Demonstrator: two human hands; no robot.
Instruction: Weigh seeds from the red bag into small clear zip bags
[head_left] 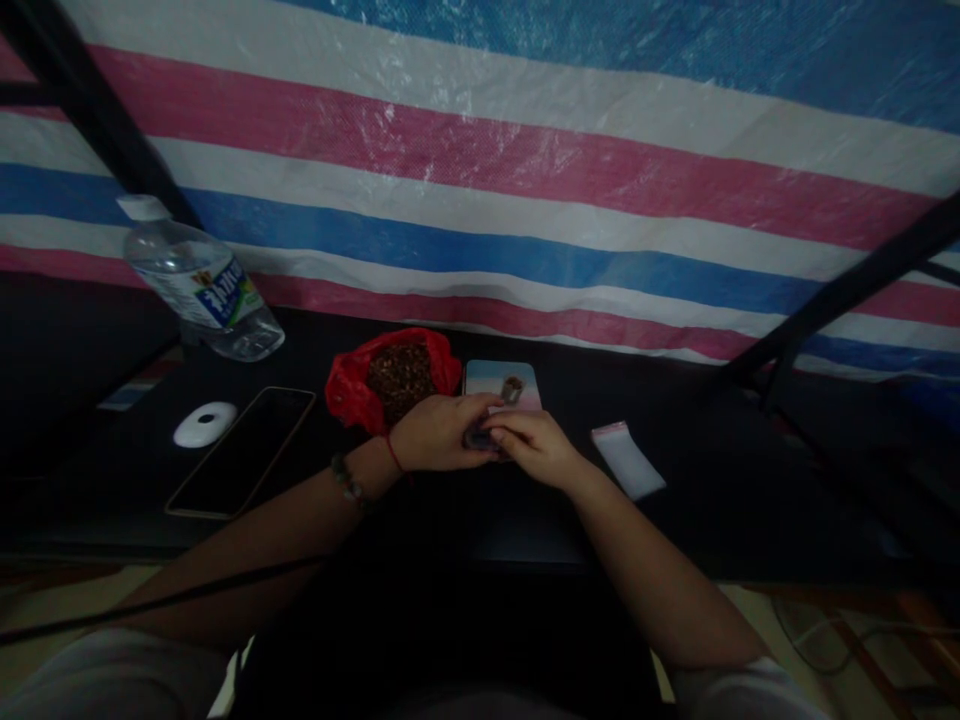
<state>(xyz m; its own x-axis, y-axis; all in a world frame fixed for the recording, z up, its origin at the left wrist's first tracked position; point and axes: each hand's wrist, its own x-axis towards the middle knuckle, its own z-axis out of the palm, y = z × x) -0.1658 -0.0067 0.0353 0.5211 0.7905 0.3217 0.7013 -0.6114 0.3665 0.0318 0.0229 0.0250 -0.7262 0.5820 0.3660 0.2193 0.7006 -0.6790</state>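
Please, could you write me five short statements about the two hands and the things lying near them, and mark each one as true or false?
1. The left hand and the right hand meet at a small dark object. True.
2. The clear bottle has no cap. False: a white cap is on it.
3. The red bag holds loose brown material. True.
4. The phone lies to the right of the red bag. False: it lies to the left.
5. A small packet lies to the right of the right hand. True.
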